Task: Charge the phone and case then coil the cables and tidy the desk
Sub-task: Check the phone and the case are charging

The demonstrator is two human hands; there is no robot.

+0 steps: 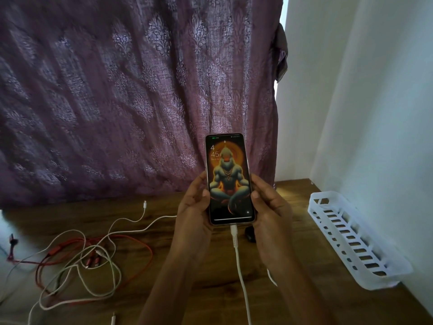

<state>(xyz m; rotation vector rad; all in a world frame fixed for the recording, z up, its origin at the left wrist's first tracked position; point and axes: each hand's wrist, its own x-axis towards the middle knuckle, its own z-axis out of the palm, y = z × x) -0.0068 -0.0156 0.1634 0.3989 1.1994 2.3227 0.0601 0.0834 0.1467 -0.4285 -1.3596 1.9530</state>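
**Phone (pixel 228 181) lit, plugged in**

Gripped upright by its sides in left hand (pixel 193 207) and right hand (pixel 269 207), above the middle of the surface (pixel 187 289). In its bottom port, white cable (pixel 239 261). Toward left edge, tangled cables (pixel 93 254); along right edge, basket (pixel 351 242).

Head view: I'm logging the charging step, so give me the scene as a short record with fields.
phone: screen lit, held above the desk
left hand: grips the phone's left edge
right hand: grips the phone's right edge
white cable: plugged into the phone's bottom
loose cables: red and white, tangled, desk's left
basket: white, slotted, desk's right side
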